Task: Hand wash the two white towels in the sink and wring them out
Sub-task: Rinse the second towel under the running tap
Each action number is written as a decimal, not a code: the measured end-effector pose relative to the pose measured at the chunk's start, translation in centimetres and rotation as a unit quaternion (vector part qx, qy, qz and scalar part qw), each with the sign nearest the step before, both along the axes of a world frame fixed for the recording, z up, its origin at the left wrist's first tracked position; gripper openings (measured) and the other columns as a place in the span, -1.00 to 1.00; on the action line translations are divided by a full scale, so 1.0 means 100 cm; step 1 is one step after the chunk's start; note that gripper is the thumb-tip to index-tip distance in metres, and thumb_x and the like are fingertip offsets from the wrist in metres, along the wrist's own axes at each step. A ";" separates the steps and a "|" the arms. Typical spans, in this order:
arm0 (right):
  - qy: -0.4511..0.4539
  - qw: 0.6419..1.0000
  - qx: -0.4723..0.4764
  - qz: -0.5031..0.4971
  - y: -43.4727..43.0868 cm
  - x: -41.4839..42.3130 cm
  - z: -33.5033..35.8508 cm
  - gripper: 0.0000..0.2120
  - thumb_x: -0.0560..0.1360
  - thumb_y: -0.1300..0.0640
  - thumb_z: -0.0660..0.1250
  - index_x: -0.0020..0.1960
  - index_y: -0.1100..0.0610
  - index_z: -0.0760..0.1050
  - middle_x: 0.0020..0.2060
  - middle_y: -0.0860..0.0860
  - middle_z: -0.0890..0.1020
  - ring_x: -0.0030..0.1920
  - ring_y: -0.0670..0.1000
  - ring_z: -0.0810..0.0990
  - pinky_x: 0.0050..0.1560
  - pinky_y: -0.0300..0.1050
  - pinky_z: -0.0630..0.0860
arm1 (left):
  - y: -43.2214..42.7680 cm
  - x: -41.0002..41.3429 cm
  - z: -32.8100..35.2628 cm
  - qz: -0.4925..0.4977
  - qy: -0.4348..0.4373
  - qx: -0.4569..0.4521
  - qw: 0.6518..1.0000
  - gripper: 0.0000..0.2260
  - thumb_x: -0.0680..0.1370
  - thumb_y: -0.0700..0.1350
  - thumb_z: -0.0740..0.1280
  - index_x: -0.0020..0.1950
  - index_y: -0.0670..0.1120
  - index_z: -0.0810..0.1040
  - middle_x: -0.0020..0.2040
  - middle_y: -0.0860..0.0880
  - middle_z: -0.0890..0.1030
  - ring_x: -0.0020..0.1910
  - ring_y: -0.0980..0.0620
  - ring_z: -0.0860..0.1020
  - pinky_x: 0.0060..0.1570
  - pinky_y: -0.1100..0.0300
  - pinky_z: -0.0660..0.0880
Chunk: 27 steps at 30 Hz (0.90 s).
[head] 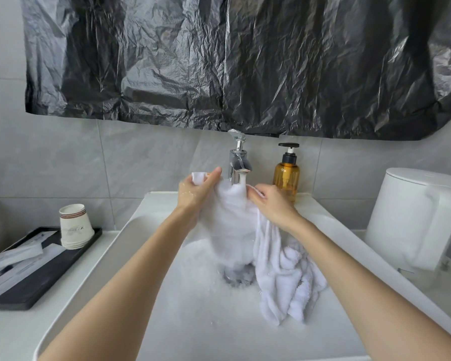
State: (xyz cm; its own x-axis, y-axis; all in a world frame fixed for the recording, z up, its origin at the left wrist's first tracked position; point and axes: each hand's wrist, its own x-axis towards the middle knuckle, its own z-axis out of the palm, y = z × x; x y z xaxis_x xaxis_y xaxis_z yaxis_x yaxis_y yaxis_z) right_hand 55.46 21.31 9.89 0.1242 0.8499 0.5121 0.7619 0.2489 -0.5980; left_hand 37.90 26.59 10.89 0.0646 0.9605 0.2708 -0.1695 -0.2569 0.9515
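The person's left hand [197, 194] and right hand [272, 207] hold a white towel [229, 220] up over the sink [130, 225]. The fingers [215, 173] of the left hand are curled round one upper corner, which sticks out above them. The right hand's fingers [255, 191] pinch the opposite edge. Between the two sets of fingers the cloth sags under the water stream [242, 182] that falls from the chrome faucet [237, 162] just behind them. Below the fingers the towel hangs blurred down toward the drain [238, 276].

Under the right hand's fingers, crumpled white terry folds [284, 277] trail down and lie in the basin. It cannot be told whether these are the second towel or more of the held one.

Just beyond the right fingers an amber pump bottle [286, 175] stands on the sink's back edge. Well to the left of the left fingers, a stack of paper cups [74, 226] sits upside down on a black tray [37, 282] on the table [11, 329]. Far right of the fingers stands a white lidded container [414, 217]. A black plastic sheet [245, 61] covers the wall above.
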 end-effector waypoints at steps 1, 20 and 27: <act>-0.009 1.000 -0.019 0.021 -0.002 0.000 -0.001 -0.63 0.59 -0.08 0.22 -0.31 0.08 0.28 -0.43 -0.03 0.30 -0.38 -0.04 0.26 -0.30 -0.07 0.16 | 0.002 -0.006 0.002 0.022 0.004 -0.005 1.000 -0.77 0.45 0.02 0.51 -0.28 -0.06 0.56 -0.41 0.07 0.59 -0.34 0.09 0.53 -0.26 0.24 0.47; 0.164 0.973 -0.065 0.147 -0.004 -0.041 -0.006 -0.83 0.65 0.18 0.15 -0.01 0.20 0.48 -0.20 0.01 0.45 -0.17 -0.11 0.39 -0.16 -0.26 0.31 | -0.005 -0.014 -0.007 -0.063 0.436 0.152 0.885 -0.68 0.49 -0.14 0.14 0.16 -0.08 0.58 0.08 -0.07 0.60 0.10 -0.05 0.53 0.08 0.12 0.42; 0.126 0.980 -0.097 0.117 -0.008 -0.017 -0.005 -0.87 0.58 0.08 0.30 -0.07 0.08 0.37 -0.25 -0.10 0.39 -0.25 -0.15 0.35 -0.29 -0.36 0.28 | -0.006 -0.007 -0.011 -0.118 0.269 0.046 0.955 -0.74 0.63 0.06 0.23 -0.13 -0.08 0.48 -0.21 -0.04 0.42 -0.19 0.05 0.38 -0.18 0.20 0.28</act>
